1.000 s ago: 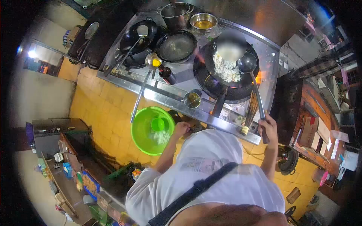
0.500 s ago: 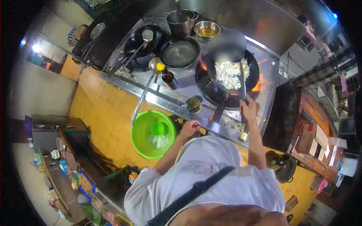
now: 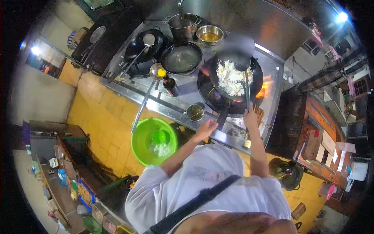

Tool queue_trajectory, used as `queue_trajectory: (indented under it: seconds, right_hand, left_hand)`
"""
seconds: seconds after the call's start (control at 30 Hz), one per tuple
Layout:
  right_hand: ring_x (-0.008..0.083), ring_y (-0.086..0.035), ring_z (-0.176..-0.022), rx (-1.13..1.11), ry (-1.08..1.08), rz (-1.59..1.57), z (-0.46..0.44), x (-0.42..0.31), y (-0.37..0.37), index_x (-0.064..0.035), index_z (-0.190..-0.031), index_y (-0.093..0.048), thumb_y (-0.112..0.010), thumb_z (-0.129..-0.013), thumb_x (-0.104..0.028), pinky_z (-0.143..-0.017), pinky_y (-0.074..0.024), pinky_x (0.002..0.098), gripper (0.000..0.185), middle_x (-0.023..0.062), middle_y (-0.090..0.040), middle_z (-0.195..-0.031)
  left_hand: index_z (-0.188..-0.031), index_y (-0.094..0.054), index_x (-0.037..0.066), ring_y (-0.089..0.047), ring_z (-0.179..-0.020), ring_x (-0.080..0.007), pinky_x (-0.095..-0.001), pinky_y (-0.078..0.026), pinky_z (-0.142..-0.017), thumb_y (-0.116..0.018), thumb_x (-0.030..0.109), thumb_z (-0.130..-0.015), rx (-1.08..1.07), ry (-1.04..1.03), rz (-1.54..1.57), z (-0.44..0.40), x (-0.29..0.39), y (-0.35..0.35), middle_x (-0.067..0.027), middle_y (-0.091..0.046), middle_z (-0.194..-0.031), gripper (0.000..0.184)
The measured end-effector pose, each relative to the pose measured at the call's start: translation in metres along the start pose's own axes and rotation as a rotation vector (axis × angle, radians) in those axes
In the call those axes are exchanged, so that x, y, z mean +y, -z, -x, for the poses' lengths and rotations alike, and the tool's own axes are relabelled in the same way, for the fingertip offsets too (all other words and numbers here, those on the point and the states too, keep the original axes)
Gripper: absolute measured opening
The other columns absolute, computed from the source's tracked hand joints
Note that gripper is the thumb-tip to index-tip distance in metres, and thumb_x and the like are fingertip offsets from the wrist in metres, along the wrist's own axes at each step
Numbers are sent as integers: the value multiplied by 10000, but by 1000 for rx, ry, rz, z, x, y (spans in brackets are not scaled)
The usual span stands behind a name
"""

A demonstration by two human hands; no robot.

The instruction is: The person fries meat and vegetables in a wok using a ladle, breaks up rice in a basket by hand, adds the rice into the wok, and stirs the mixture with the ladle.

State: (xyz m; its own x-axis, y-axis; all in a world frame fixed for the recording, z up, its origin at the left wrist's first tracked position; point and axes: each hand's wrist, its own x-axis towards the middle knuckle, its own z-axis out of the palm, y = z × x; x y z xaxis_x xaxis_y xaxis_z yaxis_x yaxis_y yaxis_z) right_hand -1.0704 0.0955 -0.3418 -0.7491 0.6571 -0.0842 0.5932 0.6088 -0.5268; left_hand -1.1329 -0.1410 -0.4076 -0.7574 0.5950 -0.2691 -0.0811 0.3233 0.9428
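On the head view, I've got the right hand (image 3: 251,116) closed round the handle of a ladle (image 3: 247,89), fingers wrapped and pressed together on it. Ladle bowl is up in the wok (image 3: 255,80), at the far side of a heap of white rice (image 3: 233,82). A blurred grey patch covers the far part of the wok, so I can't read the rim there. Flame (image 3: 265,87) shows at the wok's right side.

Left hand (image 3: 207,128) is at the front edge of the stove (image 3: 230,137), next to the end of the wok handle (image 3: 222,117). Fingers loosely bent; can't tell if they touch the handle or press together.

Metal cup (image 3: 194,112) sits just beyond the left hand, near the stove edge. Further left: dark bottle (image 3: 170,87), then a second ladle (image 3: 155,71) with its long handle sticking out past the edge, over the rim of a green bucket (image 3: 140,153). In the bucket: a small green bowl (image 3: 159,136) and some white stuff (image 3: 161,149).

Back of stove: flat pan (image 3: 182,58), tall pot (image 3: 183,30), steel bowl (image 3: 209,36) with yellow liquid. Bamboo brush (image 3: 258,116) lies just beside the right hand.
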Motion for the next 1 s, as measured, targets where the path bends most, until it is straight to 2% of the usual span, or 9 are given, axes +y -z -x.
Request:
queue_trajectory:
  seconds: [0.17, 0.33, 0.43, 0.5, 0.53, 0.77, 0.8, 0.97, 1.0]
  right_hand:
    - [431, -544, -833, 161, 140, 163, -5, 14, 2, -12, -1235, -410, -487, -839, -217, -786, -402, 479, 452, 278, -578, -867]
    - [436, -560, -855, 132, 154, 78, 2, 25, 3, 24, -1190, -444, -476, -846, -191, -749, -458, 457, 407, 293, -568, -941]
    - [437, -561, -831, 523, 418, 438, 4, 43, -14, 27, -1163, -463, -483, -847, -197, -738, -461, 441, 389, 272, -582, -911]
    - [424, -542, -890, -34, 5, -69, 22, 4, 26, 22, -1135, -482, -475, -849, -216, -775, -411, 493, 372, 279, -579, -898]
    - [356, -604, -721, -45, 22, -210, 13, 25, 8, 16, -1140, -491, -453, -868, -224, -650, -462, 443, 365, 234, -599, -773]
    - [360, -590, -765, -246, -246, -444, 9, -47, 27, 0, -1247, -393, -445, -881, -243, -707, -461, 427, 442, 238, -581, -801]
    - [408, -570, -802, -19, 24, -145, -15, 4, -18, 12, -1209, -418, -460, -866, -240, -709, -451, 445, 427, 253, -582, -835]
    - [419, -562, -828, -45, 144, 56, -21, 26, 13, 0, -1201, -434, -479, -844, -259, -723, -443, 458, 444, 271, -580, -879]
    - [405, -570, -785, 228, 325, 202, -21, 58, -12, -7, -1204, -438, -480, -846, -248, -693, -448, 458, 434, 267, -584, -840]
  left_hand:
    - [-984, -561, -13, -570, -694, -146, -276, -445, -624, -621, 300, -792, -134, 152, -177, -30, 27, -18, -78, -621, -804, 372]
    - [-832, -594, 36, -593, -545, -137, -259, -461, -482, -656, 183, -720, -224, 311, 162, -47, 25, -27, -69, -626, -718, 195]
    - [-813, -595, 25, -580, -536, -136, -266, -466, -492, -665, 144, -689, -256, 388, 539, -53, 13, -35, -76, -616, -696, 185]
    - [-824, -591, 3, -568, -531, -141, -275, -461, -495, -673, 145, -674, -252, 319, 549, -53, -3, -43, -81, -612, -692, 222]
    - [-828, -589, -4, -565, -528, -146, -281, -458, -496, -675, 148, -670, -204, 314, 494, -55, -12, -47, -83, -611, -690, 235]
    - [-836, -597, 10, -568, -561, -143, -313, -459, -517, -674, 144, -657, -96, 225, 353, -53, 10, -41, -60, -608, -660, 237]
    - [-831, -604, 12, -571, -560, -146, -304, -459, -509, -665, 151, -677, -113, 239, 294, -53, 12, -39, -58, -610, -664, 216]
    - [-904, -562, -13, -601, -584, -182, -279, -485, -501, -632, 102, -747, -386, 449, 389, -83, -13, -43, -105, -629, -731, 207]
    - [-865, -598, 20, -591, -575, -170, -289, -471, -498, -628, 150, -756, -352, 431, 536, -78, 1, -42, -79, -628, -722, 173]
